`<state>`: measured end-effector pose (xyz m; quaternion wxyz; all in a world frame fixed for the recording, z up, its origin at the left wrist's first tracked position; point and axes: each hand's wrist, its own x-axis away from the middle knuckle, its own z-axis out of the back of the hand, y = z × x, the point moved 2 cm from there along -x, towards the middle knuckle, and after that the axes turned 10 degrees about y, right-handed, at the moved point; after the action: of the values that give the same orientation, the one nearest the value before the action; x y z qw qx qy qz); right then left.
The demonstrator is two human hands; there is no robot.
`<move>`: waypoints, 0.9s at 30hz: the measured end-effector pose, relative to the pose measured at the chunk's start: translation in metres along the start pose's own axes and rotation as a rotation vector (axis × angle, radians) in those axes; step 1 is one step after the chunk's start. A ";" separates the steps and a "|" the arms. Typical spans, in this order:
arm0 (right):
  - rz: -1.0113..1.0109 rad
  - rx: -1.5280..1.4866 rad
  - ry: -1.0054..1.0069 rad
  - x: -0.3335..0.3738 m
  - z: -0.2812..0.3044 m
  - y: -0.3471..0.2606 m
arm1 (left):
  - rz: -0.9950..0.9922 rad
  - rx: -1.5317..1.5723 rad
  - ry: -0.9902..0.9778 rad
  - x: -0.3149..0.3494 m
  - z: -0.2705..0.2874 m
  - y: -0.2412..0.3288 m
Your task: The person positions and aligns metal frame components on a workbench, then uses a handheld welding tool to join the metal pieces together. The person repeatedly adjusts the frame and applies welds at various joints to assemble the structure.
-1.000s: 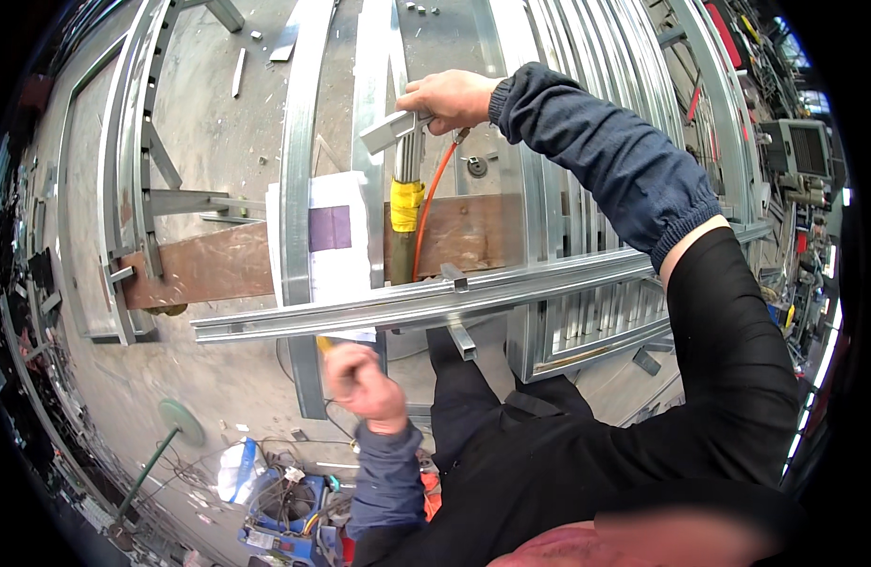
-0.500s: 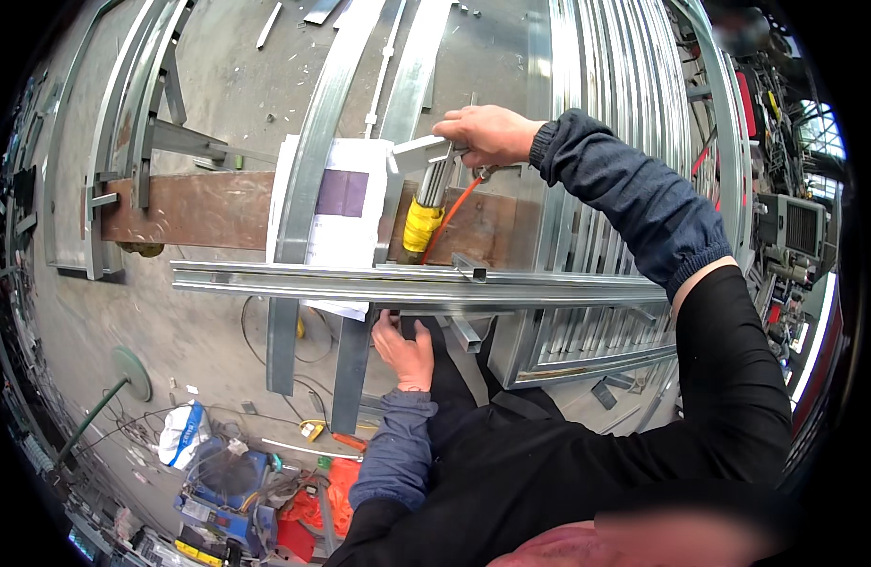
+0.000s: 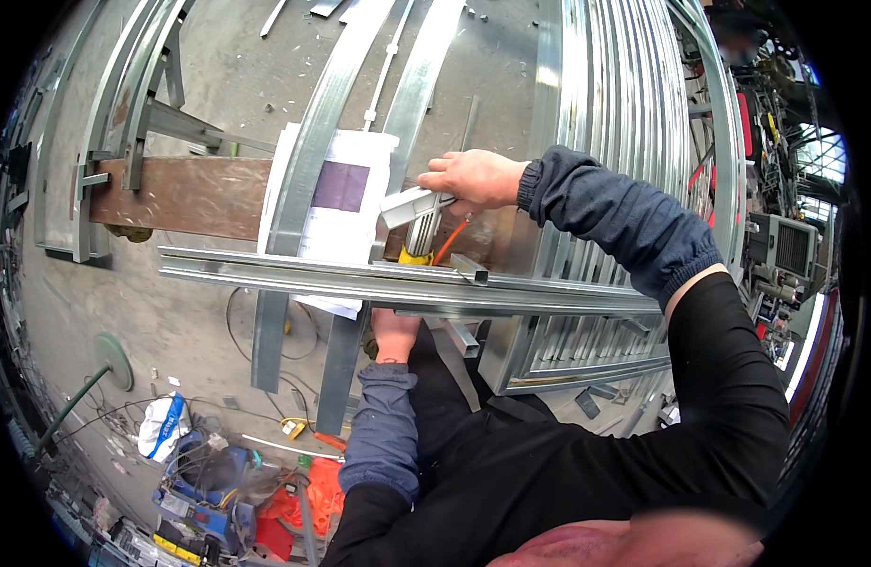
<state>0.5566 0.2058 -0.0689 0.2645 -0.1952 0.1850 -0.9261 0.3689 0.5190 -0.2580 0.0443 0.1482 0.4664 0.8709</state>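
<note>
My right hand [image 3: 470, 180] is closed over the upper end of a grey-silver hand tool [image 3: 422, 227]. The tool has a pale angled head, a yellow-wrapped lower part and an orange hose at its side. It stands just beyond a long galvanized steel channel [image 3: 360, 282] that lies crosswise in front of me. On the near side of that channel, my left hand [image 3: 395, 331] reaches underneath it, and its fingers are hidden. White paper sheets [image 3: 336, 227] with a dark printed block lie left of the tool, among long flat steel profiles [image 3: 308, 180].
A rusty brown beam [image 3: 190, 197] runs beneath the profiles. Many shiny steel profiles [image 3: 634, 142] are stacked at right. A short square tube [image 3: 462, 337] sticks out near my left hand. Lower left are a blue machine [image 3: 209, 482], cables, an orange cloth [image 3: 324, 491] and a white-blue bag [image 3: 163, 425].
My right hand has moved down and closer to the channel with the tool, whose yellow part now shows less. My left hand has slid farther under the channel, hiding its fingers.
</note>
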 end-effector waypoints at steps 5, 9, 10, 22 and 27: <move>0.006 -0.146 -0.035 0.009 -0.015 -0.005 | 0.060 -0.159 -0.043 0.006 0.014 0.001; 0.032 -0.186 -0.070 0.011 -0.024 -0.009 | 0.241 0.065 0.053 0.024 0.021 0.005; 0.020 -0.206 -0.093 0.010 -0.026 -0.011 | 0.291 0.099 0.052 0.029 0.019 0.001; -0.031 -0.441 -0.150 0.020 -0.034 -0.021 | 0.320 0.127 0.114 0.074 0.018 0.002; -0.063 -0.477 -0.072 0.023 -0.032 -0.021 | 0.382 0.162 0.118 0.089 0.022 0.018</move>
<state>0.5153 0.2172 -0.0813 0.1881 -0.2906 0.3828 -0.8566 0.2921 0.5454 -0.2127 -0.1612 0.1857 0.5002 0.8302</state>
